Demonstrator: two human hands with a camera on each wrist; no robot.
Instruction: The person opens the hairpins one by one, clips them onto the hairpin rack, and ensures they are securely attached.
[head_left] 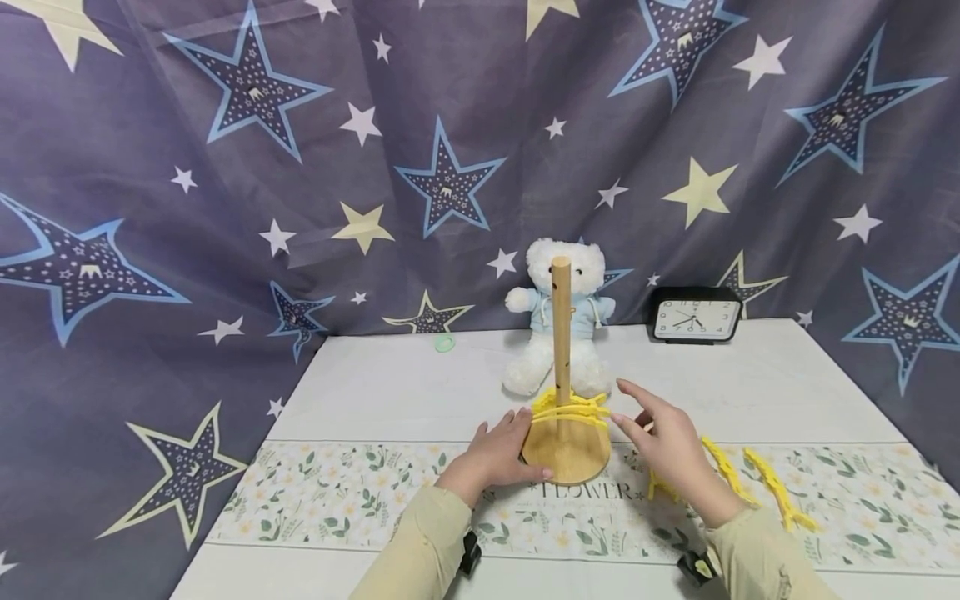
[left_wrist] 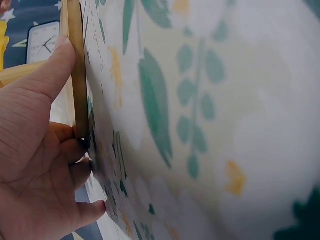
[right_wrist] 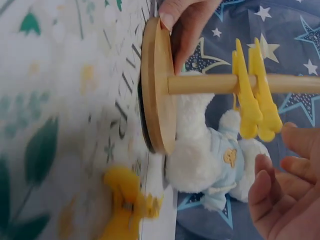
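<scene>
A wooden stand (head_left: pixel 566 460) with a round base and upright post stands at the middle of the table. Thin yellow plastic pieces (head_left: pixel 573 413) sit around its lower post, one above another. My left hand (head_left: pixel 495 454) grips the left rim of the base, thumb at the front edge; the left wrist view shows the thumb (left_wrist: pixel 64 55) against the rim. To the right, my right hand (head_left: pixel 667 437) hovers by the ends of the yellow pieces, its fingers loosely bent and holding nothing. In the right wrist view a gap shows between those fingers (right_wrist: pixel 295 145) and the pieces (right_wrist: pixel 257 117).
More yellow pieces (head_left: pixel 777 492) lie on the floral runner (head_left: pixel 360 492), one partly hidden by my right hand. A white teddy bear (head_left: pixel 540 354) sits behind the stand. Farther back are a black-framed clock (head_left: pixel 695 318) and a small green ring (head_left: pixel 445 343). A star-patterned curtain hangs behind.
</scene>
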